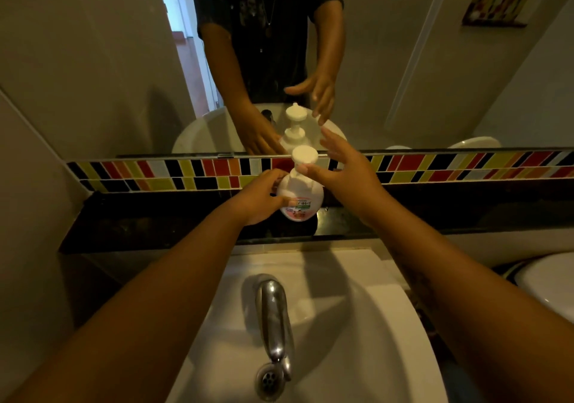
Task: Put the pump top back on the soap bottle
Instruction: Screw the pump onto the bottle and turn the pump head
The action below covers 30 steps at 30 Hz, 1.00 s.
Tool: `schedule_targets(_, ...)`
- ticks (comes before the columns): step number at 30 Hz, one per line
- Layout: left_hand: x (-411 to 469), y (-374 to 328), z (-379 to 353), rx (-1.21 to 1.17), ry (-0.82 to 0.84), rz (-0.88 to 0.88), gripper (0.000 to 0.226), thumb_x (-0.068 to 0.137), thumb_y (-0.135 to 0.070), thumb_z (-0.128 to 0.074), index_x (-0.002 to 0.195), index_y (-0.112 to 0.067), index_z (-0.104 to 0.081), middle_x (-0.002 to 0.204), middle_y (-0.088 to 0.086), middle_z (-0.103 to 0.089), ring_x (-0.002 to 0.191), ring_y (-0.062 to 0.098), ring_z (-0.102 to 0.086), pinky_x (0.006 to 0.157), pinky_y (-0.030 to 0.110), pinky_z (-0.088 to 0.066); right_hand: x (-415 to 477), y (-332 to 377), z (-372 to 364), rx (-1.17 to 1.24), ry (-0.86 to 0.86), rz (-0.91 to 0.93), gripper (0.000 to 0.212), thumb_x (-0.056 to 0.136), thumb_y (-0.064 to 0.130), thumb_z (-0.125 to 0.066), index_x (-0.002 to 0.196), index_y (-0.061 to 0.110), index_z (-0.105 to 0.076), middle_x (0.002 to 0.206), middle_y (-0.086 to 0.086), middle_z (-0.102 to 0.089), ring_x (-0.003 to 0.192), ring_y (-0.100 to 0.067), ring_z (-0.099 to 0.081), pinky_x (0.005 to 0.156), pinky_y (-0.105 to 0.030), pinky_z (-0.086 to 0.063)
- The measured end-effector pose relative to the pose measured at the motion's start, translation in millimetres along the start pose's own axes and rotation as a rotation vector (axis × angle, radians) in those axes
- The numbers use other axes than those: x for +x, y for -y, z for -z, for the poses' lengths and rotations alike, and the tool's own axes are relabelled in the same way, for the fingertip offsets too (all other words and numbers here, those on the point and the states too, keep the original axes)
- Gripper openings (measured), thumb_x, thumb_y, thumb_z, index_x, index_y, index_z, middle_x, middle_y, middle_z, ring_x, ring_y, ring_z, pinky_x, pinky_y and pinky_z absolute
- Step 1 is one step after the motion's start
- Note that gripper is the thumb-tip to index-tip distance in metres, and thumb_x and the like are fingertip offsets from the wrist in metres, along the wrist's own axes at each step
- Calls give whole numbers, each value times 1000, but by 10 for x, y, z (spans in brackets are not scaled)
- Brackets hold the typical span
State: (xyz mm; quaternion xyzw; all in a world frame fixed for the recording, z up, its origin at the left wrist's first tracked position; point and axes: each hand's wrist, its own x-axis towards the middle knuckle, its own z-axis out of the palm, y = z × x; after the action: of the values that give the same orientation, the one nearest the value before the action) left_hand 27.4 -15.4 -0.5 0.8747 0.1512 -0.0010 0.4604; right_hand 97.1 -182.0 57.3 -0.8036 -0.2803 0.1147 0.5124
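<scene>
On the dark polished ledge (155, 225), against its tiled back edge, the left hand (259, 197) wraps the rounded white soap bottle (302, 197). The right hand (341, 172), fingers spread, thumb touches the seated disc-shaped pump top (304, 155).

Your forearms are bare to the elbow, with no watch, rings or bands on your left hand (259, 197) or right hand (344, 172). Your reflection in the mirror (93, 60) shows a dark short-sleeved T-shirt (248, 14) with a faded print and a long thin necklace (267, 14).
</scene>
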Motion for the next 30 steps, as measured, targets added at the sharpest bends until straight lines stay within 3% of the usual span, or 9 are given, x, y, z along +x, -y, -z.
schedule_targets(5,0,0,-11,-13,-8,-7,58,86,-20,-73,137,-19,-47,140,2,-49,126,21,-51,100,38,-48,43,-20,-178,-167,-48,54,60,82,32,-70,137,20,-51,139,-5,-57,128,-21,-51,97,-29,-40)
schedule_targets(8,1,0,-17,-34,-1,-5,59,86,-20,-72,138,-19,-45,143,3,-49,129,22,-51,103,43,-48,37,-49,-201,-163,-101,48,51,87,31,-64,134,19,-54,139,-5,-57,128,-21,-51,98,-30,-41)
schedule_targets(15,7,2,-18,-40,0,-6,60,86,-20,-73,138,-20,-44,144,3,-47,130,22,-50,102,40,-48,47,-95,-226,-171,-125,90,49,88,30,-62,135,19,-53,144,-4,-53,133,-21,-48,105,-36,-41)
schedule_targets(18,4,11,-18,-54,4,-4,58,86,-20,-72,137,-20,-45,144,4,-48,130,23,-50,101,42,-49,82,-126,-218,-177,-104,81,49,87,31,-63,135,20,-54,146,-5,-50,138,-22,-42,111,-45,-39)
schedule_targets(23,14,0,-18,-59,7,0,58,85,-19,-73,137,-20,-45,141,4,-50,128,23,-52,103,44,-48,94,-160,-270,-176,-142,79,49,87,34,-63,134,23,-54,144,-5,-53,139,-23,-41,109,-51,-39)
schedule_targets(26,16,-7,2,-40,16,3,61,85,-20,-74,138,-20,-45,142,4,-50,128,23,-52,103,43,-49,103,-162,-246,-203,-122,96,55,85,36,-64,137,23,-51,145,-5,-51,138,-24,-41,109,-51,-40)
schedule_targets(30,18,7,24,-11,27,-25,63,86,-22,-73,142,-20,-45,144,3,-49,129,24,-52,103,42,-48,32,-253,-226,-188,-48,77,86,77,37,-74,149,25,-28,153,-8,-40,141,-26,-35,113,-49,-34)
